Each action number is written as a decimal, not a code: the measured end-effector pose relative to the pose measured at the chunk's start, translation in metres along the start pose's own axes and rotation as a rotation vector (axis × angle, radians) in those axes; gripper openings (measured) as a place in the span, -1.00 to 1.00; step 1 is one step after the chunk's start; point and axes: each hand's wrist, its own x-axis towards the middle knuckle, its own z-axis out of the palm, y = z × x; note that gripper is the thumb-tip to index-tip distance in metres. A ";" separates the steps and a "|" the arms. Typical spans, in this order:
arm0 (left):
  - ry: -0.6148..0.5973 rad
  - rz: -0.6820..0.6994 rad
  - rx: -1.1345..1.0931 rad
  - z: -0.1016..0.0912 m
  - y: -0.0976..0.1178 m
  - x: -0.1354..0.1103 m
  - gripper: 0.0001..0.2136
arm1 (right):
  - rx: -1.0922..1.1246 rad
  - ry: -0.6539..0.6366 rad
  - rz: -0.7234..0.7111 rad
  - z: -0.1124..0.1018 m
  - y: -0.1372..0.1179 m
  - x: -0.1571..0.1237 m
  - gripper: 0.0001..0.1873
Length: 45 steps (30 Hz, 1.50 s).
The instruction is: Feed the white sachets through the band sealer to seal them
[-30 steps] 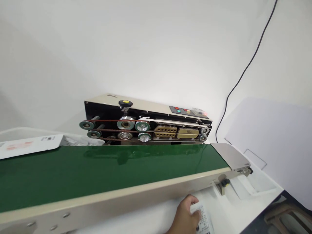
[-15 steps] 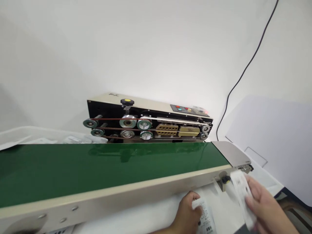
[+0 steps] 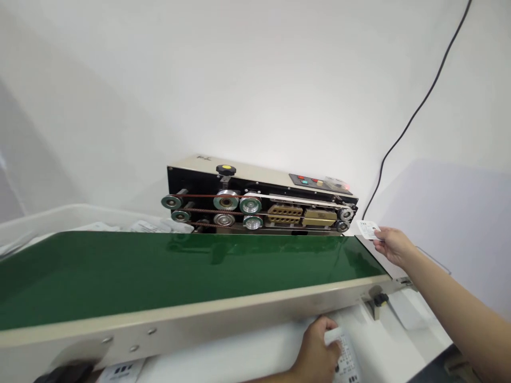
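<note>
My right hand (image 3: 393,246) pinches a flat white printed packet (image 3: 368,230) at the right end of a band sealer (image 3: 263,186), close to its end rollers. Beneath that packet lies the conveyor's grey end plate (image 3: 377,255). In front of the conveyor, low in the view, my left hand (image 3: 317,351) is closed on another white printed packet (image 3: 345,359), whose lower part runs out of the picture. The green conveyor belt (image 3: 179,282) stretches to the left along the sealer's exposed wheels and brass blocks.
Behind the belt at left, a white bin (image 3: 83,213) holds several white packets (image 3: 154,227). Another packet (image 3: 122,371) shows below the conveyor's front rail (image 3: 223,324). A black knob (image 3: 381,299) juts from the rail. A black cable (image 3: 415,114) runs down the wall.
My right hand has moved up and away from beside the left hand to the sealer's right end, carrying its packet. My left hand stays low with its packet. The view has shifted slightly left.
</note>
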 end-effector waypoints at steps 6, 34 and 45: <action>0.000 -0.011 0.002 0.001 -0.001 0.000 -0.78 | -0.040 0.048 0.018 0.012 0.004 0.013 -0.84; 0.034 -0.136 -0.072 0.004 0.012 -0.013 -0.81 | -0.131 -0.116 0.075 0.059 0.000 -0.011 -0.90; 0.047 -0.163 -0.135 0.006 0.007 -0.010 -0.74 | -0.367 0.070 -0.333 0.036 0.011 -0.061 -0.67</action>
